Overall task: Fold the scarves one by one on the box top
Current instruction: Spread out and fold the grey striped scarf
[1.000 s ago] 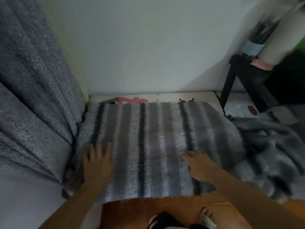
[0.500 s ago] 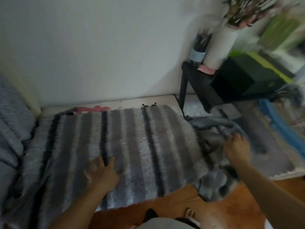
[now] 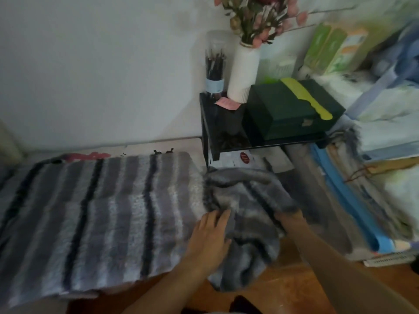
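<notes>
Spread flat over the white box top [image 3: 140, 145]: a fuzzy grey, white and black striped scarf [image 3: 97, 211], hanging past the near edge and bunched in a loose heap off the right end, above the orange-brown wooden floor [image 3: 283, 282]. Left hand [image 3: 209, 234] lying on the scarf at the start of that heap, fingers straight and close together, palm down, pressing the fabric. Right hand [image 3: 289, 215] reaching into the heap, fingers buried under a fold of the scarf; cannot tell whether gripping or loose. Behind the heap, a black shelf [image 3: 205, 123] against the white wall, carrying a white ribbed vase of pink flowers [image 3: 243, 71], a clear jar of dark pencils [image 3: 214, 66] and a dark green box with a yellow-green strip [image 3: 292, 107]. Further right, blurred stacks of pale and blue folded bedding [image 3: 371, 193].
</notes>
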